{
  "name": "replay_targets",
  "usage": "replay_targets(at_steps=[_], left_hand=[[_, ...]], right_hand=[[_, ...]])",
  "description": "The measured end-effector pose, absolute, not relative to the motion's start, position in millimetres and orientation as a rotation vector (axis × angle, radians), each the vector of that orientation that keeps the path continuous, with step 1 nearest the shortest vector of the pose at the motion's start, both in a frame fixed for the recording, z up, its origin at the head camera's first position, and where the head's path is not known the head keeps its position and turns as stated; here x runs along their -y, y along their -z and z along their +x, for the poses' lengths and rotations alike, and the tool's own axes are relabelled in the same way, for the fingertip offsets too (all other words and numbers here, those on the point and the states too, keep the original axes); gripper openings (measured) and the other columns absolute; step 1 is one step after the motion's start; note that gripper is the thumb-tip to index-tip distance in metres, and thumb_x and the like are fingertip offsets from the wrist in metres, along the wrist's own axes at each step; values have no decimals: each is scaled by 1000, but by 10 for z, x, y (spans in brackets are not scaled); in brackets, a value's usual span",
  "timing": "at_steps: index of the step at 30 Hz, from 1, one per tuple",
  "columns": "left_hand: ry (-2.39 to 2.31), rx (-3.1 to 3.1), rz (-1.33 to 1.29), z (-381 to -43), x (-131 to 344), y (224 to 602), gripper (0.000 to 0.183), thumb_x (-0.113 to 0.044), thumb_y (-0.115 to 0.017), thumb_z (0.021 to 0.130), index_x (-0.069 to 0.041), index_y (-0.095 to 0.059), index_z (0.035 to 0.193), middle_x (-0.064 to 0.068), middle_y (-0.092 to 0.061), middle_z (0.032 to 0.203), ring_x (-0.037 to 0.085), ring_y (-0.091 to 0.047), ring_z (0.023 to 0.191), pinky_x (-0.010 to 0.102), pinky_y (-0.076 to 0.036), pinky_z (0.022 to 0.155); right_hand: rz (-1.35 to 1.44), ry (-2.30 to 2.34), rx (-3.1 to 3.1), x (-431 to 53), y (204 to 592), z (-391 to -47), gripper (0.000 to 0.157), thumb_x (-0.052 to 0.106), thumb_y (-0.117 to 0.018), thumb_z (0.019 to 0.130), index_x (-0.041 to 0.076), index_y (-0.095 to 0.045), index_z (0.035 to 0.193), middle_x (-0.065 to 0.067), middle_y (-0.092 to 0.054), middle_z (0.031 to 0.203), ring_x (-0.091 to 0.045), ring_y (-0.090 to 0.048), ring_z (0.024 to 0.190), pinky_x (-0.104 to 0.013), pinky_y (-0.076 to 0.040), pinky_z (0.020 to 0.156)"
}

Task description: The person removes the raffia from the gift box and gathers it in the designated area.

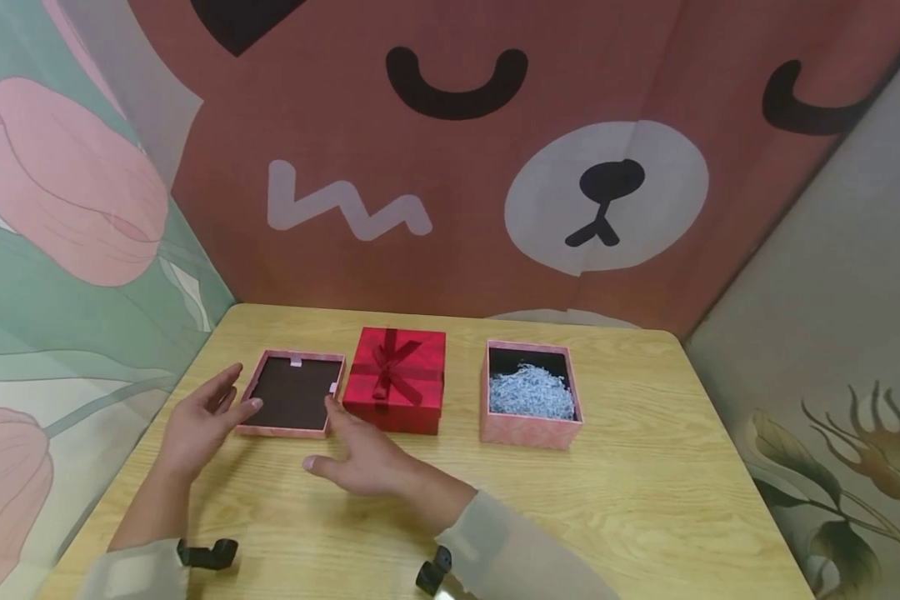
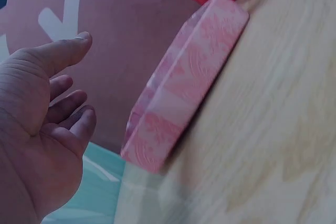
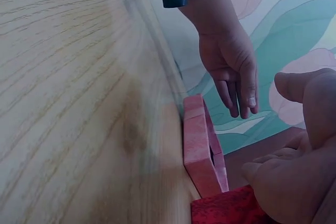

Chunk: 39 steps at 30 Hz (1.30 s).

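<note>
A shallow pink box lid [image 1: 288,398] lies with its dark inside facing up at the left of the table, small pale tabs along its inner edges. My left hand [image 1: 198,427] hovers at the lid's left side, fingers relaxed and holding nothing. At the lid's near right corner is my right hand [image 1: 366,457], thumb spread from the fingers, also holding nothing. In the left wrist view, the patterned pink side of the lid [image 2: 191,82] stands apart from the left hand [image 2: 42,114]. The right wrist view shows both hands above the lid [image 3: 197,145].
Just right of the lid sits a red gift box [image 1: 408,392] with a dark red ribbon bow. Further right stands an open pink box [image 1: 528,431] holding blue shredded paper [image 1: 532,393]. Printed walls enclose the wooden table [image 1: 630,500] at the back and sides.
</note>
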<state>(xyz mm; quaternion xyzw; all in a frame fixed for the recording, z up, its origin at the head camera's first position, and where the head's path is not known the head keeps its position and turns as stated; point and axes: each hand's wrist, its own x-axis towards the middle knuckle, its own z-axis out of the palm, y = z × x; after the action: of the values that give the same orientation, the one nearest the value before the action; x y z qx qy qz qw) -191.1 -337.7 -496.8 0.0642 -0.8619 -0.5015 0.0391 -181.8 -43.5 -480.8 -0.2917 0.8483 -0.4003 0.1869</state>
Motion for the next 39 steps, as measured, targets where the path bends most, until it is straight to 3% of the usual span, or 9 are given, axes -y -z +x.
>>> replay_targets(at_steps=[7, 12, 20, 27, 35, 39], left_hand=[[1592, 2600, 112, -1900, 3203, 4856, 85, -35, -80, 94, -14, -35, 163, 17, -34, 165, 45, -38, 146, 18, -48, 98], [1628, 2566, 40, -1906, 3074, 4791, 83, -30, -81, 93, -12, -38, 161, 16, -37, 164, 44, -39, 146, 17, -45, 100], [1605, 2586, -35, -1921, 2877, 4753, 78, -34, -81, 92, -15, -44, 159, 12, -41, 162, 40, -44, 145, 9, -42, 101], [1686, 2529, -137, -1920, 2698, 4702, 76, -27, -82, 92, -12, -46, 157, 13, -46, 158, 41, -45, 144, 22, -45, 107], [1790, 2414, -282, -1938, 2506, 4686, 70, -16, -81, 92, -10, -49, 155, 16, -47, 157, 33, -50, 141, 22, -45, 106], [1815, 2407, -310, -1955, 2423, 4666, 71, -18, -81, 93, -15, -48, 156, 12, -47, 158, 39, -46, 143, 25, -47, 105]], right_hand=[[-841, 1239, -2384, 264, 4693, -1812, 86, 53, -65, 98, 32, -17, 167, 5, -35, 165, -19, -43, 147, -39, -42, 116], [-870, 1335, -2358, 144, 4641, -1828, 81, 47, -66, 100, 31, -22, 166, 5, -36, 165, -25, -50, 142, -34, -42, 115], [-835, 1446, -2322, -82, 4533, -1820, 80, 44, -67, 100, 26, -25, 166, 14, -31, 166, -20, -44, 146, -31, -41, 115], [-824, 1501, -2384, -305, 4522, -1864, 78, 36, -69, 100, 24, -28, 166, 13, -33, 165, -18, -42, 147, -31, -39, 116], [-802, 1530, -2422, -555, 4516, -1931, 74, 36, -68, 101, 25, -32, 164, 9, -40, 163, -22, -46, 145, -36, -40, 117], [-787, 1585, -2406, -674, 4492, -1932, 73, 34, -69, 101, 27, -33, 163, 6, -42, 162, -24, -45, 146, -42, -44, 114]])
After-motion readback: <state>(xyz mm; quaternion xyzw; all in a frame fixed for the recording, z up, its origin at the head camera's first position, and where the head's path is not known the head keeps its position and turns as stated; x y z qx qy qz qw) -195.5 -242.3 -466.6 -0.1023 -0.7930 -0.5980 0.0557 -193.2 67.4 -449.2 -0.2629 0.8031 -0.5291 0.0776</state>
